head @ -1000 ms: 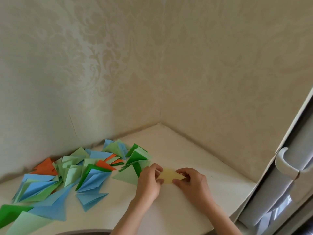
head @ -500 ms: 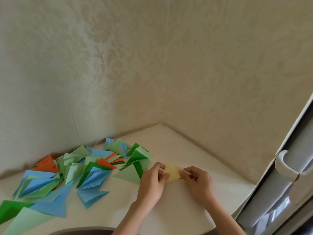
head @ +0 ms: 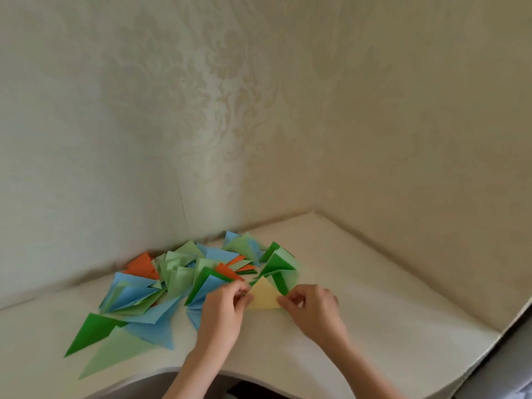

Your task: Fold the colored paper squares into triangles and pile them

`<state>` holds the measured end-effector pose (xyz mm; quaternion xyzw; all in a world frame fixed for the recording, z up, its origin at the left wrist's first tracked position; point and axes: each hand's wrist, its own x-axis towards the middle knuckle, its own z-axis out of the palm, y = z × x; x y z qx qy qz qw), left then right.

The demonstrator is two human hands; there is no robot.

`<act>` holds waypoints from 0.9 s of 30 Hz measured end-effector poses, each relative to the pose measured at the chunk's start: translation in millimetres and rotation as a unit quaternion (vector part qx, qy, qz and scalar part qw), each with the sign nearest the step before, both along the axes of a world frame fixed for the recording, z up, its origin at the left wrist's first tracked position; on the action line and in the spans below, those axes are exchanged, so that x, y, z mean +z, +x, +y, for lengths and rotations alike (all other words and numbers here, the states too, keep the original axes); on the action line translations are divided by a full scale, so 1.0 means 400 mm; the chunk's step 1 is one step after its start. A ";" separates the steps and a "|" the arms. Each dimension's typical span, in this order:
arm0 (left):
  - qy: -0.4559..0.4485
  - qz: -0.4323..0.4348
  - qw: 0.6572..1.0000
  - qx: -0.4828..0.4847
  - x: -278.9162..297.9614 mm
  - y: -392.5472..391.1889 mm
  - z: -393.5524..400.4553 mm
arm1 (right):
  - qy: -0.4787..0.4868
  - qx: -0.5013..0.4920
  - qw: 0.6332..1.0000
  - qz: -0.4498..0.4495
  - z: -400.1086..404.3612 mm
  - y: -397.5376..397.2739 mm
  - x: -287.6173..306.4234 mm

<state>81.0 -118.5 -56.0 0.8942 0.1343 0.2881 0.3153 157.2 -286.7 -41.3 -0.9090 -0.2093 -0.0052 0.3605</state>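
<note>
A pale yellow paper (head: 263, 296), folded into a triangle with its tip pointing away from me, is held between both hands just above the cream tabletop (head: 388, 326). My left hand (head: 221, 311) pinches its left corner and my right hand (head: 312, 308) pinches its right corner. Directly behind and to the left lies a loose pile of folded triangles (head: 178, 280) in blue, light green, dark green and orange. The pile's nearest dark green triangle (head: 280, 279) touches the yellow paper's far edge.
Wallpapered walls (head: 259, 125) meet in a corner behind the tabletop. A dark green triangle (head: 92, 331) and a light green triangle (head: 115, 352) lie at the pile's near left. The table's curved front edge (head: 161, 372) runs below my wrists; its right edge (head: 501, 335) drops off.
The yellow paper has gone from lying partly folded to a triangle held up by both hands. Both hands shifted a little left, towards the pile; the camera also turned, hiding the handle on the right.
</note>
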 end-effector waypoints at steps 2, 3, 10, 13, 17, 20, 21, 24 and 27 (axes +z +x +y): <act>0.008 0.001 1.000 0.006 -0.016 0.020 -0.004 | -0.035 -0.022 0.999 -0.012 0.002 0.006 -0.016; 0.013 0.005 1.000 0.009 -0.023 0.033 -0.008 | -0.045 -0.032 0.998 -0.013 -0.002 0.012 -0.023; 0.067 0.000 0.998 0.015 -0.075 0.067 -0.026 | -0.046 -0.067 0.997 0.005 -0.007 0.042 -0.044; 0.067 -0.003 0.998 -0.009 -0.082 0.068 -0.020 | -0.051 -0.059 0.997 -0.012 -0.009 0.037 -0.053; 0.132 0.064 0.989 -0.027 -0.059 0.063 -0.024 | -0.093 -0.024 0.995 -0.015 -0.016 0.023 -0.045; 0.106 0.080 0.989 -0.060 0.018 0.023 -0.007 | -0.134 0.070 0.988 -0.009 -0.064 0.000 0.032; 0.087 0.071 0.991 -0.067 0.062 -0.001 0.002 | -0.135 0.102 0.985 -0.022 -0.090 -0.014 0.079; 0.062 0.021 0.990 -0.122 0.235 -0.097 0.012 | -0.114 0.163 0.978 -0.067 -0.161 -0.082 0.268; 0.037 -0.025 0.976 -0.213 0.459 -0.221 -0.006 | -0.053 0.201 0.972 -0.107 -0.248 -0.199 0.503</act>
